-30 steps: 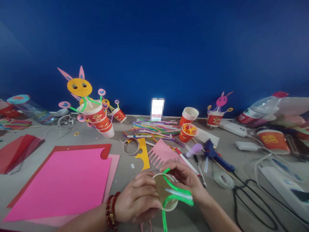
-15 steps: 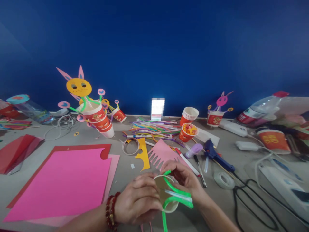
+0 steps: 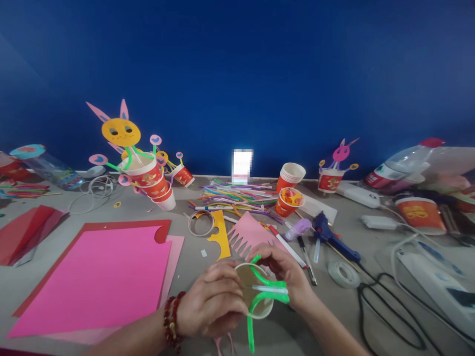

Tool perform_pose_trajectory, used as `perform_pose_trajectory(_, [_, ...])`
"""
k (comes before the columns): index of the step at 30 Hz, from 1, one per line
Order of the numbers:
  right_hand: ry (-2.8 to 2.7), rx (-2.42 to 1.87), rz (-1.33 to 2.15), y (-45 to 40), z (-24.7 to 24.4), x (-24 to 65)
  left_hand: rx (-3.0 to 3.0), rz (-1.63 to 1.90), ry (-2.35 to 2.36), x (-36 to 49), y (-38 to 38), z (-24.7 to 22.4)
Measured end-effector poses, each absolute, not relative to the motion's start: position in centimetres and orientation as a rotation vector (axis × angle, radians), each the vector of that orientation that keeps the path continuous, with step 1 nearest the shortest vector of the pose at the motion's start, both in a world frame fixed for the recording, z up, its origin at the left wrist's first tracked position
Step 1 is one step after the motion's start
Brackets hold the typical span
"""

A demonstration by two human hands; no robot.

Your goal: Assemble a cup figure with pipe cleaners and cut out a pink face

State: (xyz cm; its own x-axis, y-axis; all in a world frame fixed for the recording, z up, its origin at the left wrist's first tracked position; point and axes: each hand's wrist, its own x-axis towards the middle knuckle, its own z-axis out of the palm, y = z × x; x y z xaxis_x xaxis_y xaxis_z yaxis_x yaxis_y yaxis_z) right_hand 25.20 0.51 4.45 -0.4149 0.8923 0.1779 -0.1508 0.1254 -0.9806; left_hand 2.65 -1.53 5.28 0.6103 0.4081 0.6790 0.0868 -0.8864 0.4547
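A paper cup [image 3: 245,277] is tilted with its open mouth toward me, low in the middle of the view. My left hand [image 3: 213,300], with a red bead bracelet at the wrist, is closed round the cup's left side. On the far right side of the cup, the curled fingers of my right hand [image 3: 287,272] grip it too. Green pipe cleaners [image 3: 270,295] pass over the rim and run along a pale straw-like stick [image 3: 265,289] that sticks out of the cup. Below the cup, pink scissor-like handles [image 3: 224,344] show in part.
Pink sheets [image 3: 96,282] lie on the left. Ahead are a tape roll [image 3: 201,234], a yellow paper scrap [image 3: 221,240] and a heap of pipe cleaners [image 3: 237,195]. A blue glue gun [image 3: 334,238], its cord and clear tape [image 3: 343,274] lie right. Decorated cups [image 3: 143,170] stand behind.
The cup has shifted slightly up and left in my hands. The stick and green pipe cleaners have swung a little up and left with it. Both hands keep their hold.
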Motion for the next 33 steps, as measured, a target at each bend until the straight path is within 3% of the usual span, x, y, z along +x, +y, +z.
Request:
perform_pose_trajectory(14, [-1.492,-0.699,1.353,0.4,3.8,24.9,2.308,1.306,0.581,2.8,-1.7,5.5])
perform_pose_trajectory(33, [-1.525,-0.768,1.262,0.5,4.2,24.7,1.929,1.17,0.593,3.3,-1.9,4.0])
